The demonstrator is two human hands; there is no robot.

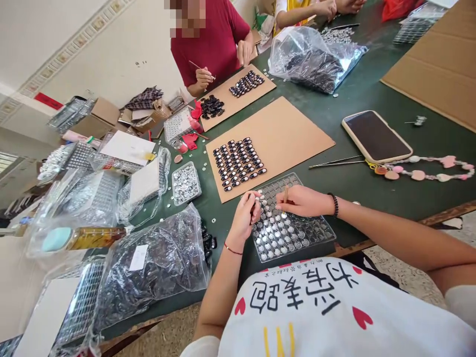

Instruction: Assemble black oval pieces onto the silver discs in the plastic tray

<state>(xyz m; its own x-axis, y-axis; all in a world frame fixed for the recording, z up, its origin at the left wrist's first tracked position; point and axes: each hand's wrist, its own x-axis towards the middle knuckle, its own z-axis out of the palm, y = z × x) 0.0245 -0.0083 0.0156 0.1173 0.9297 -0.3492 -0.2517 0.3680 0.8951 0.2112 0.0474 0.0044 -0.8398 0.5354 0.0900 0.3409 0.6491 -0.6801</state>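
Observation:
My left hand hovers at the left edge of a clear plastic tray whose cells hold several small shiny round pieces; its fingertips pinch a small piece that I cannot make out. My right hand grips a thin wooden stick with the tip pointing down into the tray. Beyond the tray lies a brown cardboard sheet with rows of small dark oval pieces.
A phone with a pink bead strap and a thin metal rod lie to the right. Bags of dark parts and stacked trays crowd the left. A person in red works opposite at another cardboard; a big bag sits far back.

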